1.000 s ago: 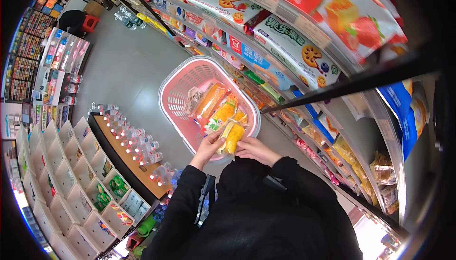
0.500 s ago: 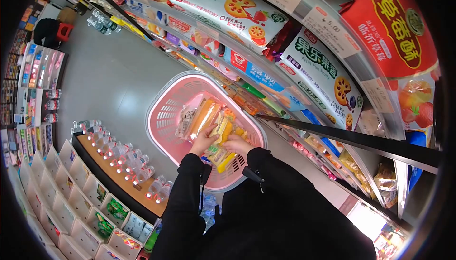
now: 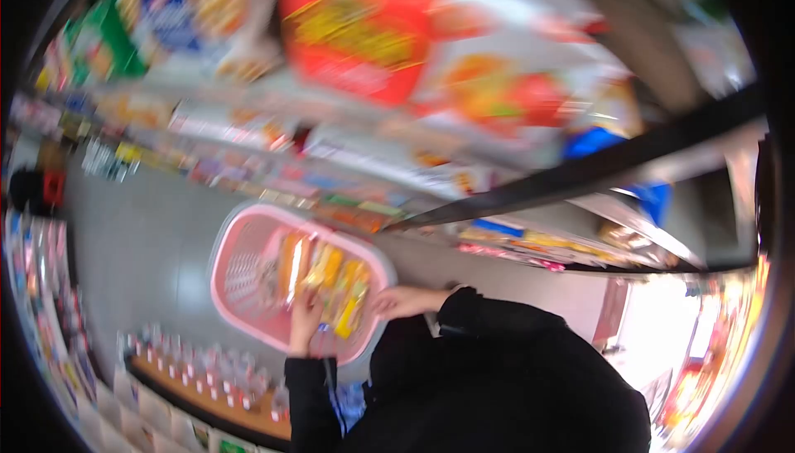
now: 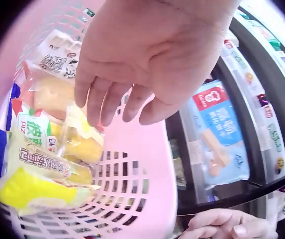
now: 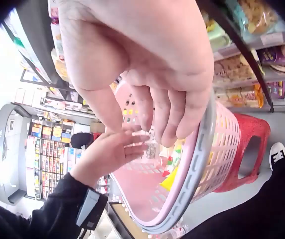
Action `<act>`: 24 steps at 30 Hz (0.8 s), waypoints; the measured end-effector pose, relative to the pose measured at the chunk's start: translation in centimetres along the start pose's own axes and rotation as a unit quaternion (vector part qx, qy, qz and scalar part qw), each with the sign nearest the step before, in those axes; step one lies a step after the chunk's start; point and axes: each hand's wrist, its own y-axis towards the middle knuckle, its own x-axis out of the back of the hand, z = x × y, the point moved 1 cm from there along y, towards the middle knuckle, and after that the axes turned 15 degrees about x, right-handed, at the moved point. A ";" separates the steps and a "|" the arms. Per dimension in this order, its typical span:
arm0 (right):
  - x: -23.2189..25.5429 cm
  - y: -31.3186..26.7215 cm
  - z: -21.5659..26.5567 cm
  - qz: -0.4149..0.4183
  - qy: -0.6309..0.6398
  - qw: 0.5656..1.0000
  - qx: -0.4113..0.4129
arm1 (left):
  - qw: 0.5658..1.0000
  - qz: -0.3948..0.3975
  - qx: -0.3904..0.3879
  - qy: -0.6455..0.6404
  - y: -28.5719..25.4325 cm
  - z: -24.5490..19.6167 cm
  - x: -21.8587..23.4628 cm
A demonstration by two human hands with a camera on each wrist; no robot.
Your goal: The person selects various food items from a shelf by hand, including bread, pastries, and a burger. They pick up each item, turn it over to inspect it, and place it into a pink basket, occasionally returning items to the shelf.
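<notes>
A pink plastic basket with a grey outer rim holds several packaged breads. Among them are a long brown loaf, a bright yellow packet and a white packet with black print. Over the basket is my left hand, its relaxed fingers reaching down above the packets with nothing in them. My right hand is beside the basket's near right rim, fingers loosely extended; its right wrist view shows the empty palm overlapping the basket.
Snack shelves run along the right, with a blue biscuit pack and a red bag. A black bar crosses before them. Below the basket is a red plastic support. Bottles line a wooden ledge at left.
Both hands have let go of the yellow bread packet, which now lies in the basket. The right hand has drawn back to the rim. The head view has swung toward the shelves and blurred.
</notes>
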 end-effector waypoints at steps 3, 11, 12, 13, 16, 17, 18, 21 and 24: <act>1.0 -6.0 1.9 -0.048 -0.030 0.997 0.054 | 0.982 0.120 0.033 0.142 -3.7 -4.9 0.2; 2.9 -24.6 9.7 -0.429 -0.194 0.876 0.105 | 0.897 0.205 -0.202 0.336 -8.8 -18.9 -8.0; 2.9 -27.0 9.9 -0.497 -0.182 0.839 0.125 | 0.891 0.235 -0.224 0.317 -9.5 -21.2 -9.7; 3.0 -29.4 10.0 -0.561 -0.168 0.798 0.142 | 0.885 0.264 -0.244 0.295 -10.1 -23.4 -11.3; 3.9 -36.7 9.6 -0.738 -0.238 0.603 0.190 | 0.886 0.321 -0.261 0.210 -12.5 -29.4 -17.1; 4.7 -38.8 8.6 -0.775 -0.311 0.513 0.198 | 0.882 0.324 -0.286 0.189 -13.3 -31.1 -19.1; 5.6 -40.6 7.6 -0.792 -0.335 0.474 0.189 | 0.877 0.317 -0.320 0.167 -14.3 -33.0 -21.0; 7.6 -44.1 7.1 -0.803 -0.347 0.444 0.195 | 0.868 0.284 -0.394 0.104 -16.1 -37.4 -27.5; 8.3 -45.9 7.1 -0.783 -0.293 0.517 0.185 | 0.867 0.159 -0.433 0.186 -15.4 -39.7 -33.4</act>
